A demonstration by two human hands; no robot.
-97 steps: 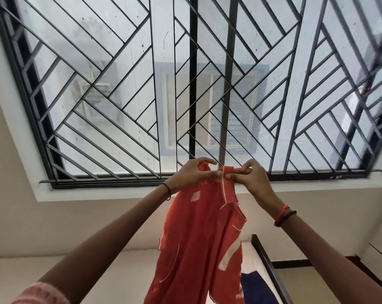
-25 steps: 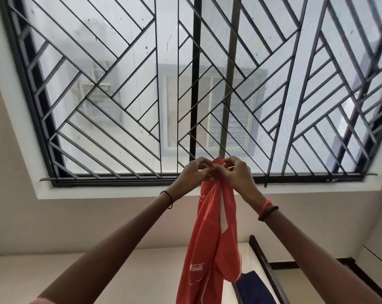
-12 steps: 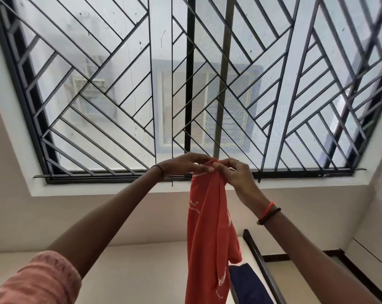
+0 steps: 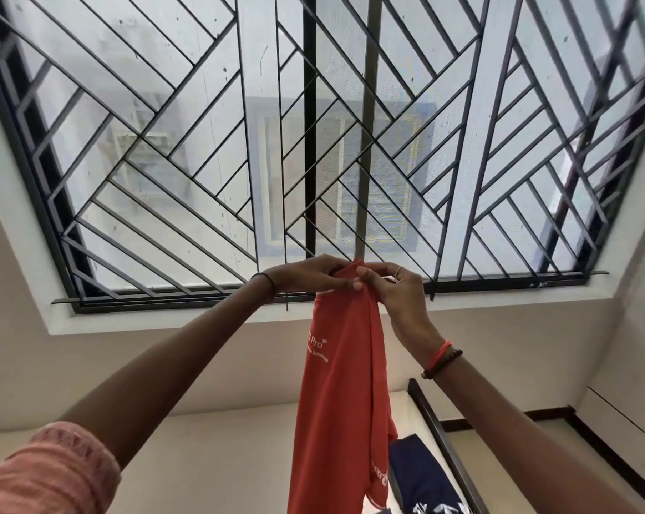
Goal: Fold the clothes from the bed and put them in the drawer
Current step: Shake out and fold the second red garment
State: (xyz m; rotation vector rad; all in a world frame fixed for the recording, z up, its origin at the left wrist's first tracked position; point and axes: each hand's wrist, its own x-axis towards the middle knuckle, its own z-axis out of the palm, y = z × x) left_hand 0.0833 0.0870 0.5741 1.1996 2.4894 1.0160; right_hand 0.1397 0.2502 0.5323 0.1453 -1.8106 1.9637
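Left hand and right hand both pinch top of red garment, raised, hanging bunched.

I see a home bedroom: under the grilled window lies a bed with clothes on it, and cupboard fronts stand right of the window.

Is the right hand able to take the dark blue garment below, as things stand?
Probably not yet: the right hand is raised, its fingers pinching the top of the red shirt. The dark blue garment lies below it, mostly uncovered; only that grip hinders.
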